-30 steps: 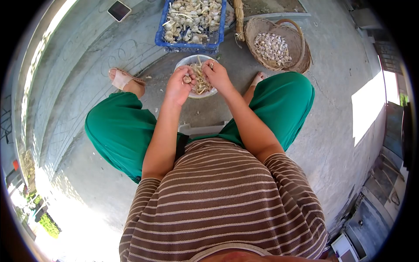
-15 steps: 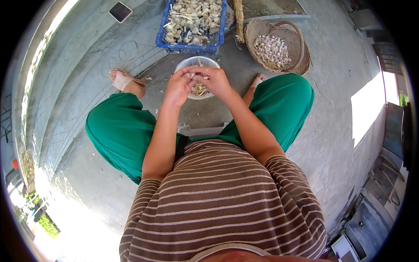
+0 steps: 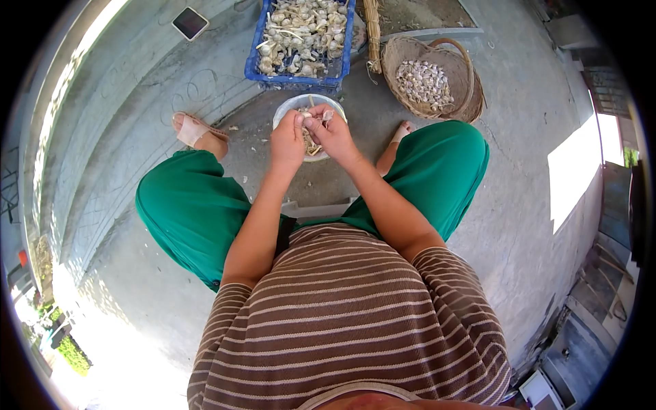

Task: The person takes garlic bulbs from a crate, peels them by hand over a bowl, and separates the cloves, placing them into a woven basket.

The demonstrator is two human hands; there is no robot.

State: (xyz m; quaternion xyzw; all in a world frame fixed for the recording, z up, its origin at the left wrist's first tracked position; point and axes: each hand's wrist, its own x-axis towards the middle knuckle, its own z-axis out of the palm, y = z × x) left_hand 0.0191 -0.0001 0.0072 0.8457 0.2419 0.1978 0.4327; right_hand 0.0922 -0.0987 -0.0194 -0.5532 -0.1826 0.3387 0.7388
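"Pinching is done by the left hand (image 3: pixel 287 141) and the right hand (image 3: pixel 335 137), then?"

"Yes, with both closed. A garlic piece (image 3: pixel 305 115) is gripped where the two meet; its exact shape is hidden."

"Why is it held just there?"

"It is held above the white bowl (image 3: pixel 290 105), probably so that loose bits are caught. Dry scraps (image 3: pixel 311 145) can be seen inside."

"And farther out?"

"At twelve o'clock from the hands, just past the bowl, garlic bulbs (image 3: pixel 304 34) are held in a blue crate (image 3: pixel 295 79), presumably for easy reach. At two o'clock, loose cloves (image 3: pixel 424 82) are gathered in a wicker basket (image 3: pixel 473 97), likely so that they are not mixed with the bulbs."
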